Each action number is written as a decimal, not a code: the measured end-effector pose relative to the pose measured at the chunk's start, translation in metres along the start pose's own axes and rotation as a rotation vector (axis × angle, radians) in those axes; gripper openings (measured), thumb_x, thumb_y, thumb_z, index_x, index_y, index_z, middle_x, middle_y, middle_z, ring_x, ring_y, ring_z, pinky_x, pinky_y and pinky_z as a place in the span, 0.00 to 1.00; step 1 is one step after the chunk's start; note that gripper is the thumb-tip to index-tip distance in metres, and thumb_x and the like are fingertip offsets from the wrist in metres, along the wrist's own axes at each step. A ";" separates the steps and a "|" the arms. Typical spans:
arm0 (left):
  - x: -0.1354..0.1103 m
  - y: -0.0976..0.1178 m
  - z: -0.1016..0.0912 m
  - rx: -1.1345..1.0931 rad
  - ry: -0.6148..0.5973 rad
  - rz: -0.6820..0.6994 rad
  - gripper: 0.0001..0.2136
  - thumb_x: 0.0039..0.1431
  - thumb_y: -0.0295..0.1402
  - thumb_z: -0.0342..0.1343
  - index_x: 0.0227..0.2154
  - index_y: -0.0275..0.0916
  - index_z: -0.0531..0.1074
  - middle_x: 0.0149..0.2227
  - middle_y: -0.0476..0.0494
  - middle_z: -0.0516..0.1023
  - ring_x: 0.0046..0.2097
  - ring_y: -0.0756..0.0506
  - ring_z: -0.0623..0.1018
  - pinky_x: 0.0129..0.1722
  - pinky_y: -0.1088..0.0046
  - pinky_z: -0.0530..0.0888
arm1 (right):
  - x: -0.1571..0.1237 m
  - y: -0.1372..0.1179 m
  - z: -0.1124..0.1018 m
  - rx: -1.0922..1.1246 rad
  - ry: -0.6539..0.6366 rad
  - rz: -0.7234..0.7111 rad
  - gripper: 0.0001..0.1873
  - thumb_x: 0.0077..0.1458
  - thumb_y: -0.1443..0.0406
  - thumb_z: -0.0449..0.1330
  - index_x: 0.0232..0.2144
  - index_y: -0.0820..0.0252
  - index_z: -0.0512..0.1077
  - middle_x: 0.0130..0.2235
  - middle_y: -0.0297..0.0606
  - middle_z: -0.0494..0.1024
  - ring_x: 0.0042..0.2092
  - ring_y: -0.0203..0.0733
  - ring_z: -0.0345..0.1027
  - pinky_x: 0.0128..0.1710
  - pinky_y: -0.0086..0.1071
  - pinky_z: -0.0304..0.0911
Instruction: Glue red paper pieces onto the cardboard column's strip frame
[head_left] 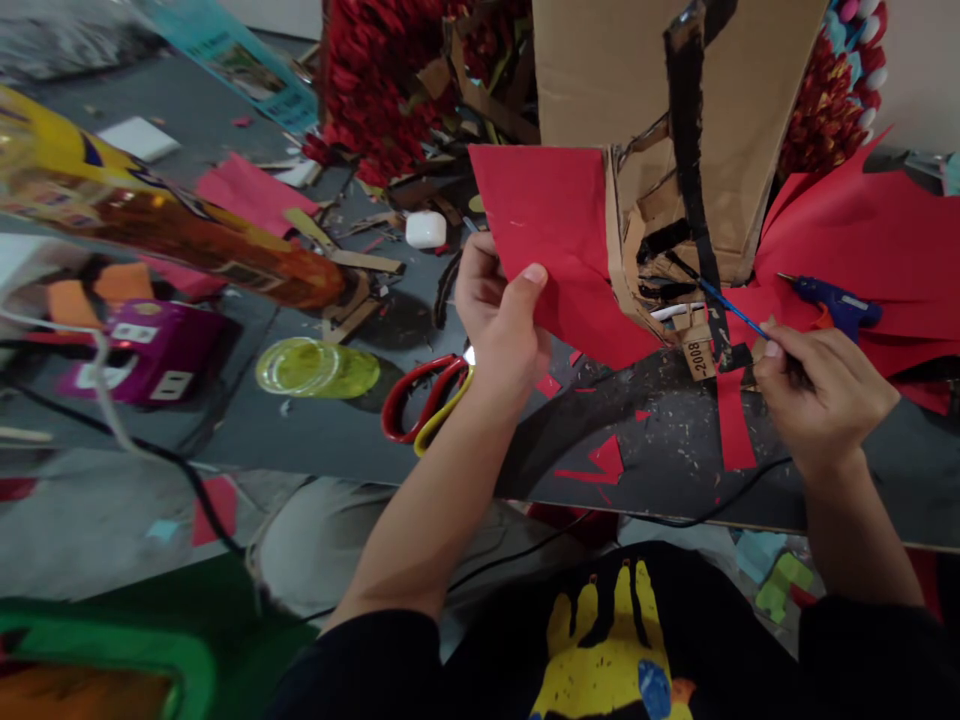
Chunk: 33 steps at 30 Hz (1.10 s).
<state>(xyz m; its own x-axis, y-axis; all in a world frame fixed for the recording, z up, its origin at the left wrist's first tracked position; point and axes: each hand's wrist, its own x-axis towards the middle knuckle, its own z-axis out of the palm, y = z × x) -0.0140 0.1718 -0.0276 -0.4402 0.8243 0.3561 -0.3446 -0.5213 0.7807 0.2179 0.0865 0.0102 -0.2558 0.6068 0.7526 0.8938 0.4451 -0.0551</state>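
Black shirt (739, 630) sits below the red card (555, 215), pinched in the left hand's grip (502, 310) and probably best held steady, while right of it the right hand (829, 385) pinches a blue paintbrush (731, 308).

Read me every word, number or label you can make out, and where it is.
"-2008": on the small cardboard piece, printed sideways.
Too blurred to read: the labels on the tall bottle and teal package.
Too small to read: the marks on the glue gun.
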 end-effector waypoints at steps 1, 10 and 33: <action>0.000 -0.001 -0.001 0.006 -0.003 0.005 0.17 0.38 0.42 0.70 0.23 0.42 0.67 0.23 0.55 0.67 0.27 0.54 0.67 0.28 0.79 0.67 | 0.000 0.000 0.000 0.000 0.007 0.000 0.11 0.53 0.73 0.58 0.39 0.60 0.73 0.29 0.34 0.77 0.29 0.33 0.70 0.29 0.26 0.66; 0.000 -0.006 -0.005 0.032 -0.054 0.015 0.15 0.41 0.42 0.70 0.25 0.44 0.68 0.25 0.54 0.68 0.27 0.52 0.69 0.28 0.76 0.69 | 0.001 0.000 0.000 -0.019 0.031 -0.077 0.14 0.51 0.75 0.59 0.41 0.60 0.71 0.29 0.34 0.75 0.28 0.32 0.68 0.30 0.26 0.66; -0.003 -0.007 -0.009 0.056 -0.076 -0.008 0.17 0.40 0.41 0.70 0.26 0.40 0.69 0.25 0.54 0.68 0.26 0.56 0.67 0.26 0.81 0.65 | -0.002 0.005 0.002 -0.121 0.014 -0.092 0.16 0.50 0.75 0.60 0.42 0.60 0.72 0.29 0.33 0.74 0.29 0.32 0.67 0.31 0.26 0.65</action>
<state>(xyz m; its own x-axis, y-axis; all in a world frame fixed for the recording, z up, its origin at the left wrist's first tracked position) -0.0173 0.1711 -0.0386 -0.3729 0.8440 0.3856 -0.3003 -0.5030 0.8104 0.2221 0.0892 0.0068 -0.3345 0.5574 0.7599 0.9047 0.4156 0.0935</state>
